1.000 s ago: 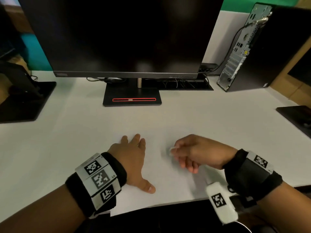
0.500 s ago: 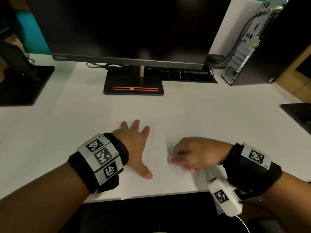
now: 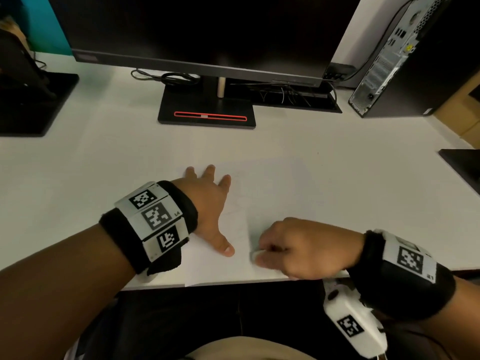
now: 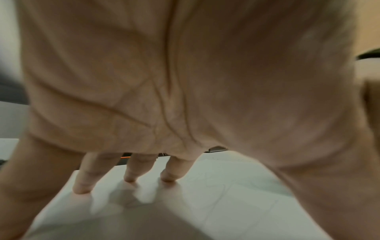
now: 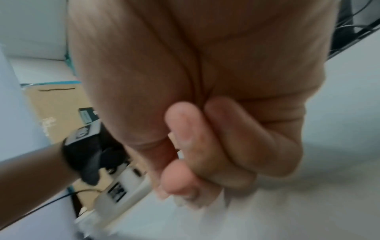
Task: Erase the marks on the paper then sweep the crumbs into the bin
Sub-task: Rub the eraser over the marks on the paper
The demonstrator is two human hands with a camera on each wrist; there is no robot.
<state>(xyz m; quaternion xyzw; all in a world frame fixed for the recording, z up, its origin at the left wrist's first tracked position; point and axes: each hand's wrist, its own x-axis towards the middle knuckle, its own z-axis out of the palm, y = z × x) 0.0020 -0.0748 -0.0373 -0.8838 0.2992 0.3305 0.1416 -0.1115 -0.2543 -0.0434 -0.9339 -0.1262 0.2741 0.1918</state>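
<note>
A white sheet of paper (image 3: pixel 270 193) with faint pencil marks lies at the near edge of the white desk (image 3: pixel 104 162). My left hand (image 3: pixel 207 203) lies flat on the sheet's left part, fingers spread, holding it down; its fingertips (image 4: pixel 129 177) press the paper (image 4: pixel 226 186). My right hand (image 3: pixel 298 248) is curled and pinches a small white eraser (image 3: pixel 255 254) against the paper near the front edge. In the right wrist view the curled right hand (image 5: pixel 205 146) hides almost all of the eraser. No bin is in view.
A black monitor (image 3: pixel 202 29) on a stand with a red stripe (image 3: pixel 207 113) stands behind the paper. A computer tower (image 3: pixel 415 61) is at the back right, cables (image 3: pixel 285 94) beside it. Black stands sit at the far left (image 3: pixel 28 100) and right edge (image 3: pixel 465 165).
My right hand with the eraser has moved toward me along the paper, nearer the desk's front edge. The left hand stays pressed flat on the sheet.
</note>
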